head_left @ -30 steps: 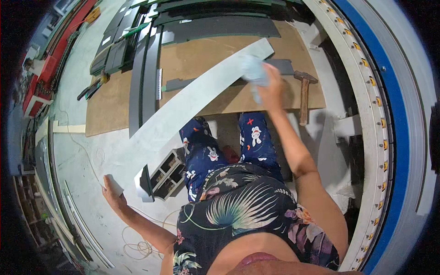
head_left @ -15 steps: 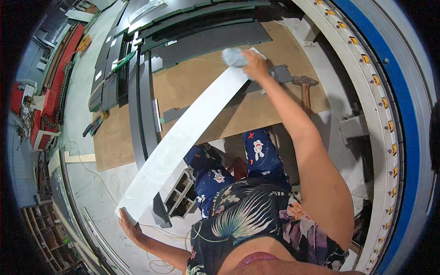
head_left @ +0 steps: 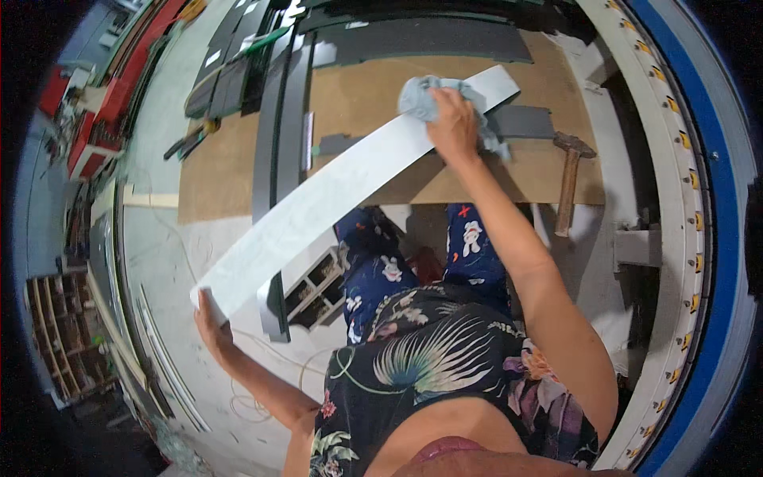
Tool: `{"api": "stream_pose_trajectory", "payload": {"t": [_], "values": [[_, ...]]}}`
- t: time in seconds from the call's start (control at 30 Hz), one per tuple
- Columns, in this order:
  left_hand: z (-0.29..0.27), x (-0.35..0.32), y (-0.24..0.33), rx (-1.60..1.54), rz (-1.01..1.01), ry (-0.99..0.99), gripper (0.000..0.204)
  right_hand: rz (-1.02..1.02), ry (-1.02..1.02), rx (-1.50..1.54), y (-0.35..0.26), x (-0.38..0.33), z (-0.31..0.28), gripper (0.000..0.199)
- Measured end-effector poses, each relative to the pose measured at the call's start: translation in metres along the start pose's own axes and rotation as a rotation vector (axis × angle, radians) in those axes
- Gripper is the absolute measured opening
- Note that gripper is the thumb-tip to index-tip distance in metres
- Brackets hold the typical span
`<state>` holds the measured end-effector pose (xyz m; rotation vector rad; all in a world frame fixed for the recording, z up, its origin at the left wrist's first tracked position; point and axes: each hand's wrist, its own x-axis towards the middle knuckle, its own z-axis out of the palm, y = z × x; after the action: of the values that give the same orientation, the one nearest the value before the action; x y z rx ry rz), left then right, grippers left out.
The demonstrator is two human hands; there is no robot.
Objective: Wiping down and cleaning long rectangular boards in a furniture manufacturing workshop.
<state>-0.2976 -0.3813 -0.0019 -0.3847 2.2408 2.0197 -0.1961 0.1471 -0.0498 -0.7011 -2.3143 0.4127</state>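
A long white strip (head_left: pixel 318 196) slants from my lower left up over the brown board at the far right. At its near end, my left hand (head_left: pixel 213 322) is closed around the edge, the thumb on top. My right hand (head_left: pixel 455 123) presses a light blue-grey cloth (head_left: pixel 417 97) onto the strip's face near the far end, fingers bent over it. Part of the cloth hangs past the strip's edge. Beneath the far part of the strip lies a dark grey flat piece (head_left: pixel 520 122), partly covered.
Dark grey panels (head_left: pixel 421 40) lie at the back of the brown board (head_left: pixel 366 87). A hammer (head_left: pixel 569 187) rests at its right edge; pliers (head_left: pixel 191 141) lie on the left. A blue and white machine frame (head_left: pixel 691 215) runs along the right. A compartment rack (head_left: pixel 60 338) stands lower left.
My right hand and the cloth have come back from the strip's far tip, which now shows beyond them. The strip lies at a flatter slant, and my left hand sits higher in view.
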Motion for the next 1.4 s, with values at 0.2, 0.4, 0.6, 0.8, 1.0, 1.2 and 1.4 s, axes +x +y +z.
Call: {"api": "stream_pose_trajectory", "payload": {"t": [0.2,0.4,0.6,0.8,1.0,1.2,1.4], "values": [[-0.006,0.001,-0.021,-0.087,0.023,-0.025,0.058,-0.232,-0.173,0.263,-0.177,-0.076,0.005,0.048],[0.013,-0.029,-0.01,-0.365,-0.117,0.119,0.078,-0.486,-0.244,0.428,-0.31,-0.144,0.011,0.033],[-0.005,-0.032,-0.034,-0.709,0.082,-0.241,0.074,-0.595,-0.163,0.563,-0.381,-0.186,0.011,0.02],[-0.032,0.009,-0.063,-0.962,0.199,-0.577,0.072,-0.653,-0.116,0.585,-0.363,-0.186,-0.006,0.021],[0.051,-0.031,-0.037,-0.383,-0.038,-0.006,0.055,-0.399,-0.096,0.349,-0.225,-0.117,0.024,0.028],[0.04,-0.014,-0.038,-0.215,0.093,-0.134,0.05,0.008,0.087,-0.106,0.023,-0.006,0.024,0.036],[0.018,-0.003,-0.014,0.053,0.388,-0.309,0.032,0.333,0.236,-0.019,0.087,0.049,-0.065,0.039]]}}
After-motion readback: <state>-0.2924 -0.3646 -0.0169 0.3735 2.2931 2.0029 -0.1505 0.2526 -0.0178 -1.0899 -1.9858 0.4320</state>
